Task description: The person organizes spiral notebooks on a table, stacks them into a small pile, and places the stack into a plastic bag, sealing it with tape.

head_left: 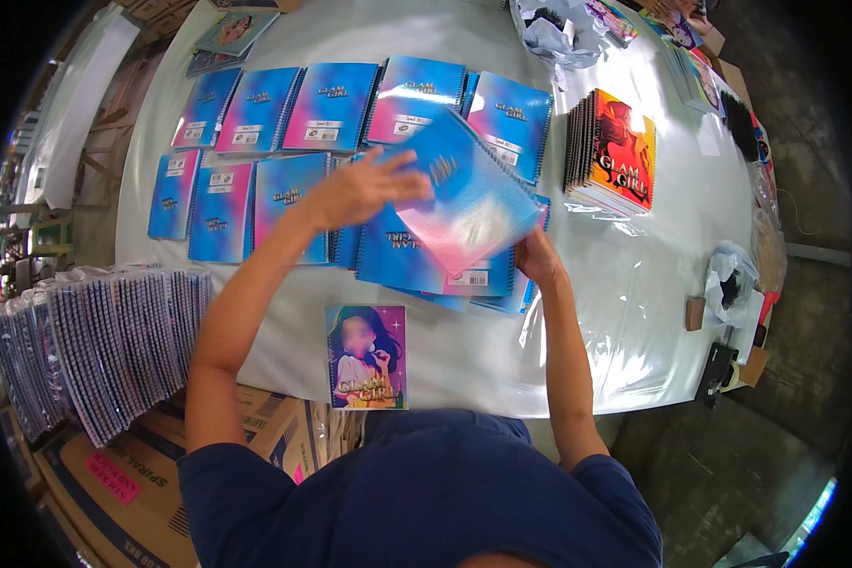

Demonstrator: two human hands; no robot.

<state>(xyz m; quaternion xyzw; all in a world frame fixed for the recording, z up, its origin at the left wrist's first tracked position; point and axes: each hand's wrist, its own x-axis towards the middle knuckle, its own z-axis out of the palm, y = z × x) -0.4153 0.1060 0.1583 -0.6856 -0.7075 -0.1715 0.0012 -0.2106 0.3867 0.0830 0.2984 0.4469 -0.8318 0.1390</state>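
A blue-and-pink spiral notebook (483, 204) is tilted above the others, blurred by motion. My right hand (537, 254) grips its lower right corner, with the fingers partly hidden. At its left edge my left hand (374, 187) is stretched out, fingers apart and smeared; whether it touches the cover I cannot tell. Below lie matching notebooks in two rows, such as one at the far side (328, 106) and one in the near row (221, 213). Under the raised notebook, more of them (388, 270) overlap. Closer to me lies a notebook with a purple illustrated cover (367, 358).
A stack of orange-and-red spiral notebooks (623, 151) stands at the right. Upright bundles of spiral notebooks (128, 331) rest on cardboard boxes (151, 473) at the left. Plastic bags (729, 275) and a small brown block (695, 313) lie near the white table's (634, 331) right edge.
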